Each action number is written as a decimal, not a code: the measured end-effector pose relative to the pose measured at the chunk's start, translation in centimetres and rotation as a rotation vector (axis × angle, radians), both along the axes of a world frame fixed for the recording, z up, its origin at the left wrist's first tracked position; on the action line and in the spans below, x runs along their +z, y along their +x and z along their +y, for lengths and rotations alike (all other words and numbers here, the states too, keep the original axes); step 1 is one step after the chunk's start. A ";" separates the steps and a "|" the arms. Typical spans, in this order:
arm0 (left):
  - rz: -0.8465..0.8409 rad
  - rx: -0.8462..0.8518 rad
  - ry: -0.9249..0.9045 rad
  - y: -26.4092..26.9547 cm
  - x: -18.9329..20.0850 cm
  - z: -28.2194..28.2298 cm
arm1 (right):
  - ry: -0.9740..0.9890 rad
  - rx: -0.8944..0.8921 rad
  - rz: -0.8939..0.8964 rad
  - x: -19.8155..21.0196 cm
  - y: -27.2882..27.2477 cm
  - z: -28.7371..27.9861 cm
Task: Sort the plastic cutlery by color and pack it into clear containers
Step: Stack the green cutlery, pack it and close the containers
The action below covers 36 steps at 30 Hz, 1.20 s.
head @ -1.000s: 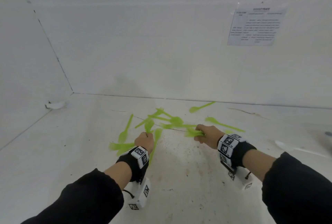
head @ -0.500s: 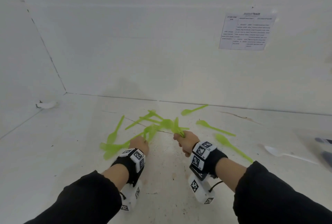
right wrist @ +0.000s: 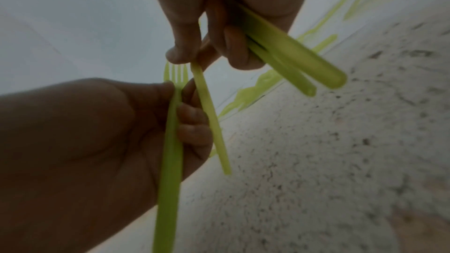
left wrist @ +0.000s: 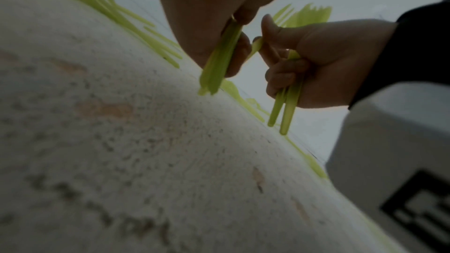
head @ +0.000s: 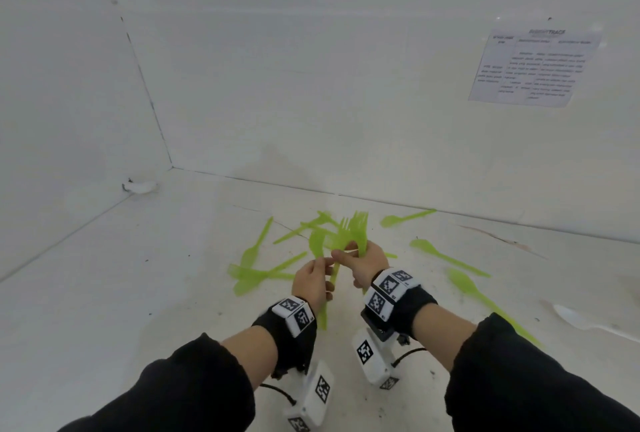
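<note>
The translucent lime-green plastic forks [head: 358, 229] stand bunched in the right hand [head: 363, 263], tines up and handles down, likely so the bundle can drop into a container as 1 stack. That hand's lower fingers curl round 2 handles while its thumb and forefinger pinch a further thin green handle [right wrist: 210, 118]. The left hand [head: 311, 284], just beside it, grips more green forks [left wrist: 219, 61] upright, apparently passing them across. The remaining loose green cutlery [head: 263, 270] lies scattered on the speckled white table [head: 138, 310] toward its far edge, still ungathered. A white plastic spoon [head: 585, 320] lies apart by the right edge. No clear container shows
</note>
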State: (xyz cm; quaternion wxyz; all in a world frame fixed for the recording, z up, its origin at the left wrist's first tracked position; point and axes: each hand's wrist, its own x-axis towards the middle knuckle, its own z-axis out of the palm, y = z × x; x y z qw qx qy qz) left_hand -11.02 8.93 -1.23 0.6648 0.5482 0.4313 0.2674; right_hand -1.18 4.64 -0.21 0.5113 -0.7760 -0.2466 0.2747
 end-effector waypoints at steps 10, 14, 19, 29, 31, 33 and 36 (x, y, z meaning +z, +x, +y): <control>-0.183 -0.024 -0.182 -1.9 1.2 1.4 | -0.084 0.127 -0.184 1.4 -2.3 1.5; -0.245 0.015 -0.281 -2.5 1.3 1.4 | -0.145 0.167 -0.255 1.6 -3.8 1.9; -0.223 0.024 -0.275 -3.3 1.0 2.1 | -0.040 0.096 -0.094 1.4 -4.7 2.6; -0.173 0.054 -0.259 -4.9 0.3 4.3 | -0.118 0.246 -0.011 1.4 -7.3 4.3; -0.165 0.041 -0.235 -5.0 0.2 4.4 | -0.137 0.229 -0.086 1.1 -7.7 4.8; -0.153 0.042 -0.206 -5.2 -0.1 4.5 | -0.145 0.216 -0.132 0.8 -7.9 5.1; -0.147 0.041 -0.168 -5.4 -0.4 4.9 | -0.188 0.182 -0.207 0.7 -8.4 5.5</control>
